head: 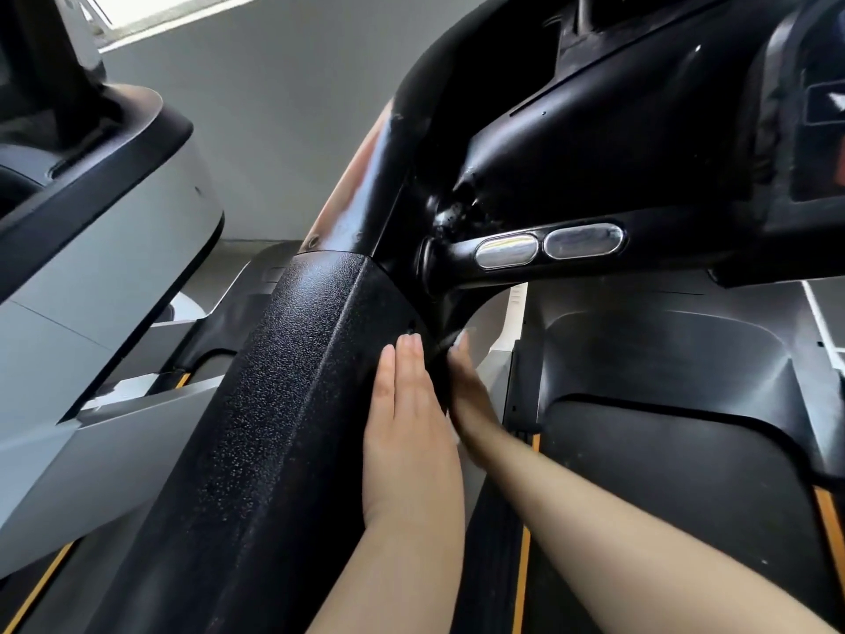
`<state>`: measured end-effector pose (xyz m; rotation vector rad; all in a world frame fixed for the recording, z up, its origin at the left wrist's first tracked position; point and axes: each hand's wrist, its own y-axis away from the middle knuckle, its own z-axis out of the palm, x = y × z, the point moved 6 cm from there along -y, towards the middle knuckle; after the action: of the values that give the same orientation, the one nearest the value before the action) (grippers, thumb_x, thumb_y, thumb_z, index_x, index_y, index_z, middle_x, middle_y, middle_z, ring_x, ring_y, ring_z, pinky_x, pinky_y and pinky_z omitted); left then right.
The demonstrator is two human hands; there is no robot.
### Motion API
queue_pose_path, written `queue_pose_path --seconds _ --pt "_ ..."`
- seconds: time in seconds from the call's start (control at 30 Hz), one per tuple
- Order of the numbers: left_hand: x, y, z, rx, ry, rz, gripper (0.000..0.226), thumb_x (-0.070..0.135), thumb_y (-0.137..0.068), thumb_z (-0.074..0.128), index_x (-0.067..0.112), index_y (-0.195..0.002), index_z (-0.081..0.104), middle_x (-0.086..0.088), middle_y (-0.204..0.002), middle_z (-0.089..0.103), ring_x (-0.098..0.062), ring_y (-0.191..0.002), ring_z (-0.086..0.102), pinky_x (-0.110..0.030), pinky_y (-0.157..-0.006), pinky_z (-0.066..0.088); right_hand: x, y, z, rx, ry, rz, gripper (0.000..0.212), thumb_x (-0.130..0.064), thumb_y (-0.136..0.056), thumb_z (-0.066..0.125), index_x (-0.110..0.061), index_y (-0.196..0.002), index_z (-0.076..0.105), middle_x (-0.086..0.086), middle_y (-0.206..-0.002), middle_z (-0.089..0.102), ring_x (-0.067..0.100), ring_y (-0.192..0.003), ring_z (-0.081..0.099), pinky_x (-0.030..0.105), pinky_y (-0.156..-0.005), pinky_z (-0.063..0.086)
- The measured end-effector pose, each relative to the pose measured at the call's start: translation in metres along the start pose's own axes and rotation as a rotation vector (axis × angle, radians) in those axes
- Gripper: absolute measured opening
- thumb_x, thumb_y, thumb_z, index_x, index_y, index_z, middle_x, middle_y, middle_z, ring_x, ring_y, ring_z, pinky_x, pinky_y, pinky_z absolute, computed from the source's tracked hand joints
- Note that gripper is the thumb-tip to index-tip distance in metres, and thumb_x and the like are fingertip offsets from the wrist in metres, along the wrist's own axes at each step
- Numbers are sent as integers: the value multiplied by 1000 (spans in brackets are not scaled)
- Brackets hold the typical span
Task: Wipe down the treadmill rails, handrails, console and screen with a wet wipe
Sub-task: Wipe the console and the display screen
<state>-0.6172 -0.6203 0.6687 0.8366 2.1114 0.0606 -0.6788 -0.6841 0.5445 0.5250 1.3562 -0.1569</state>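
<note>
Two hands in shot, both down on the same treadmill upright (pixel 256 450), the fat black textured post that runs from about 7 o'clock up toward the middle of the frame. The left hand (pixel 407 432) lies flat on the inner face of that post, fingers straight and pressed together, tips pointing to 12 o'clock, holding nothing that I can see. The right hand (pixel 471 395) sits just beside it at 3 o'clock, reaching round the back edge of the post, fingers mostly hidden behind it. A bit of white pokes out at its fingertips and again under the palm, which looks like the wet wipe (pixel 464 336), but most of it is covered, so I can't tell how the grip has hold of it, pinched or just pressed flat.

Above the hands, one black handrail (pixel 571 263) sticks out from the post toward 3 o'clock, with two oval silver pulse sensors (pixel 505 250) side by side on it. The console (pixel 640 121) fills the 1 o'clock corner, all dark plastic, with the edge of the screen (pixel 823 130) at far right. The belt deck (pixel 686 473) is down at 4 o'clock with one orange stripe on either side of it. A second machine, grey and black (pixel 91 249), stands at 9 o'clock.
</note>
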Motion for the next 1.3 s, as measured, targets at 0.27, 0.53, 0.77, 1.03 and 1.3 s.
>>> queue_pose_path --seconds 0.27,0.53,0.77,1.03,1.3 --pt "0 1 0 -4 7 5 57 21 -101 11 -17 -123 -26 -39 -140 -29 -50 -129 -29 -58 -79 -33 2 7 8 31 -11 83 88 -81 -73 14 -34 -146 27 -5 -143 46 18 -130 43 41 -110 31" --pt "-12 7 -9 21 35 14 60 26 -102 14 -11 -121 -29 -26 -149 -25 -38 -138 -25 -56 -83 -32 -46 44 4 22 -164 -121 40 -26 -104 27 -20 -143 38 -10 -146 38 2 -135 31 12 -104 28" --pt "-31 23 -19 61 99 -18 57 23 -102 12 -9 -135 -23 -24 -151 -22 -38 -140 -21 -53 -86 -32 -67 29 -3 56 -95 -65 29 -29 -103 32 -22 -113 58 -7 -119 60 11 -116 51 21 -98 37" --pt "-37 33 -22 69 86 -25 57 26 -102 12 -10 -123 -26 -22 -152 -20 -37 -141 -18 -54 -88 -31 -71 53 -1 153 74 -173 42 4 -91 45 -9 -130 56 1 -135 53 4 -126 42 4 -97 32" --pt "-48 44 -37 67 123 -62 62 31 -102 19 -3 -144 -10 -18 -155 -13 -34 -142 -15 -53 -95 -27 -120 69 -25 -17 320 -226 37 6 -90 48 -10 -118 65 1 -126 61 4 -120 50 4 -96 30"
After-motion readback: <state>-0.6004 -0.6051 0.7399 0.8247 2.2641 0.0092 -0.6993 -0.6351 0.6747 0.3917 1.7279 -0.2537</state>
